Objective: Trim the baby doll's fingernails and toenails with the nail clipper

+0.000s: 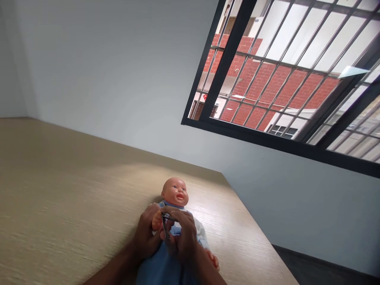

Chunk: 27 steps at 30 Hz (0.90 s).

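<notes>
Your left hand [145, 234] is closed around the doll's hand [156, 221]. Your right hand [188, 234] grasps a small metal clipper [165, 227], its levers spread, tip beside those doll fingers; contact cannot be determined. The doll [174, 190] lies face up on the wooden table [74, 198], head toward the wall [113, 71], below the barred window [252, 137].

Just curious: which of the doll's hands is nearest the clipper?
The doll hand against the person's left hand; the other doll hand lies beside the right forearm, away from the clipper.
</notes>
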Motion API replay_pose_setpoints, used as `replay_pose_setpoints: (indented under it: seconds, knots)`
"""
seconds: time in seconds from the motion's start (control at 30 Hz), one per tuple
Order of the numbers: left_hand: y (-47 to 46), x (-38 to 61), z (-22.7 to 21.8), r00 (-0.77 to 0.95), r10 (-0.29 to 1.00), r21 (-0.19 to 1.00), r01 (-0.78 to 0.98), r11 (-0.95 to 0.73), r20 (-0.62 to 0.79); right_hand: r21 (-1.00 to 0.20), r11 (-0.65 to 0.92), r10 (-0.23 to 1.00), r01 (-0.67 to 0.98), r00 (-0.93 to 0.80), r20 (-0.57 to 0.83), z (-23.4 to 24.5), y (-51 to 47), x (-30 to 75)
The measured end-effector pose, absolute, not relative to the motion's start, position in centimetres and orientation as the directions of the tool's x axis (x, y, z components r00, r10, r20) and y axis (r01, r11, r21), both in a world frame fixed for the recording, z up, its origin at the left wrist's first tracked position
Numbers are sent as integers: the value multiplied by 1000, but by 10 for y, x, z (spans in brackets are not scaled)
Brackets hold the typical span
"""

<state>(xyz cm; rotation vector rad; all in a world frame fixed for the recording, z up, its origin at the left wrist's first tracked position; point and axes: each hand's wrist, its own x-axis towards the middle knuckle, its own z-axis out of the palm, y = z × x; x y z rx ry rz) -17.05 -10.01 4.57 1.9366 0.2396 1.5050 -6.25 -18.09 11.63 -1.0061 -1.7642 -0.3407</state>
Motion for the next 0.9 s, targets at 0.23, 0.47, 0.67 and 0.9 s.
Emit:
replay_pose_setpoints:
  seconds: [0.23,0.47,0.67,0.9]
  knots:
    - [-99,-171,41,298,504,578,-270,-770,811,-210,645,478,735,-173,861,121,-180,-65]
    - [-99,-173,42,376,526,635,-281,-720,763,-303,663,426,685,-12,905,109,-176,-63]
    - [-100,-173,45,362,522,626,-292,-723,772,-152,608,355,779,-96,930,110,-177,-61]
    - [-98,-172,42,344,504,603,-311,-734,792,-100,611,302,785,-115,946,115,-176,-64]
